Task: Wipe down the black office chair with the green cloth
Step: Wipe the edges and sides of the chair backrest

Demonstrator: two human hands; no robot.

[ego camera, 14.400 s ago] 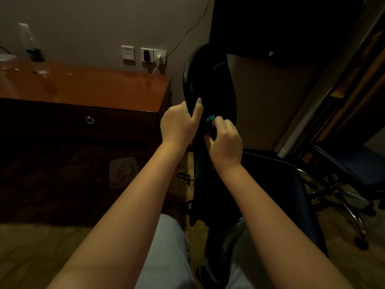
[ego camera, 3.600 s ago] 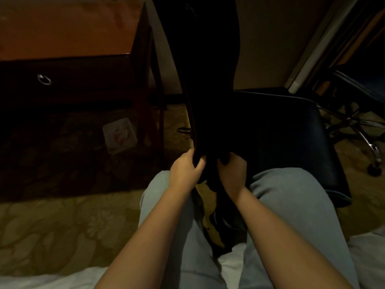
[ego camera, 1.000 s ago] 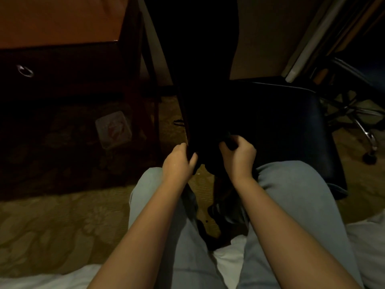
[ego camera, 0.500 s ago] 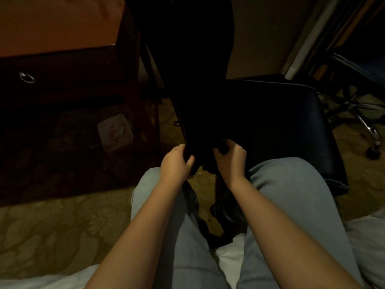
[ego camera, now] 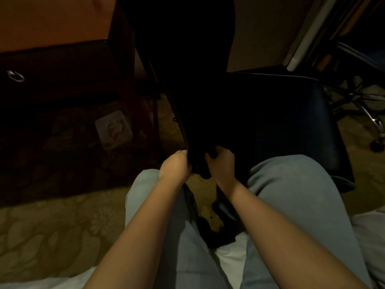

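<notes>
Desk (ego camera: 52, 21) off to the left, then the left hand (ego camera: 175, 166) curled round one edge of the chair (ego camera: 187, 80) right at the bottom of its back, and the right hand (ego camera: 221, 163) curled round the other edge. Can't see the green cloth at all, it's too dark. It might be bunched under the right fingers. I'd brace with one hand and wipe in long overlapping strokes, bottom lip included. The back is edge-on from here, long axis upright, seat (ego camera: 287, 122) sticking out right.

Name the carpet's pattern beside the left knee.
The carpet has a pale leafy floral pattern on olive-yellow, best seen in the head view.
</notes>
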